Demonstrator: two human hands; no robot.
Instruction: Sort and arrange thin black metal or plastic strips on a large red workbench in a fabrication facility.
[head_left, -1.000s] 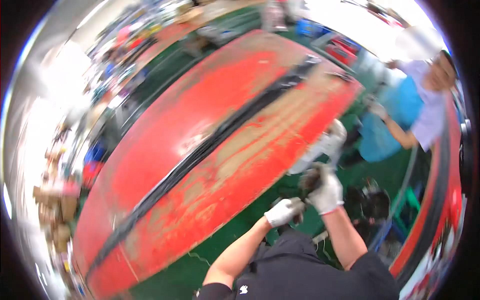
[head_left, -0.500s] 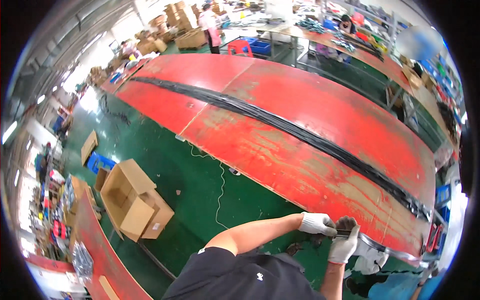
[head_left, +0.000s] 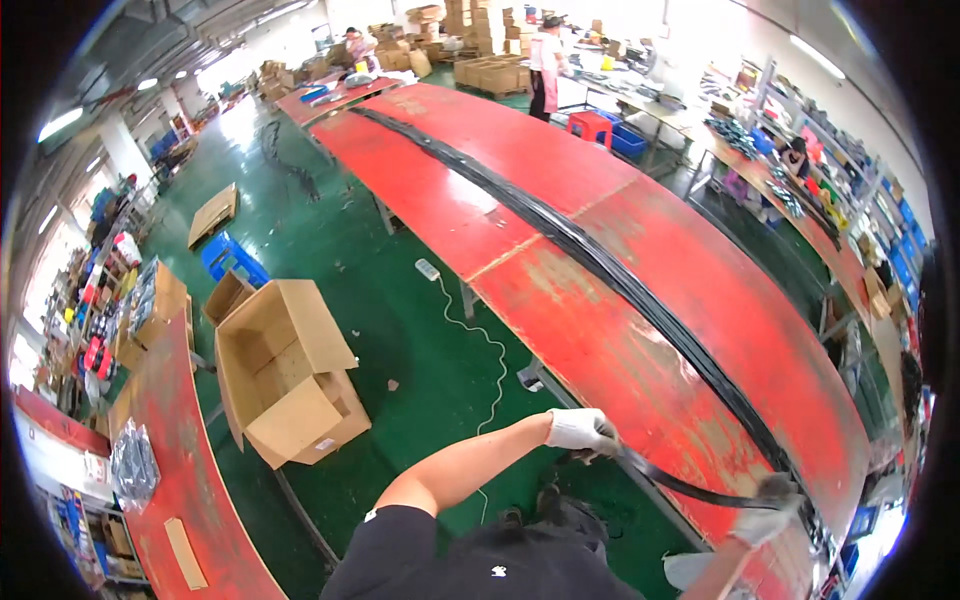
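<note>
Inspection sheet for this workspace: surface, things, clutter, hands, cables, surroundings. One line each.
Surface: long red table, worn in patches.
Things: black strip; long black bundle along the table.
Clutter: open cardboard box, flat cardboard on green floor.
Hands: both gloved; left hand grips the strip; right hand blurred, farther along it, grip unclear.
Cables: white cord winding across the floor.
Surroundings: a person, stacked cartons beyond the table.

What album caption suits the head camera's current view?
A long, curving black strip runs between the white-gloved left hand and right hand, at a scuffed red table.
</note>
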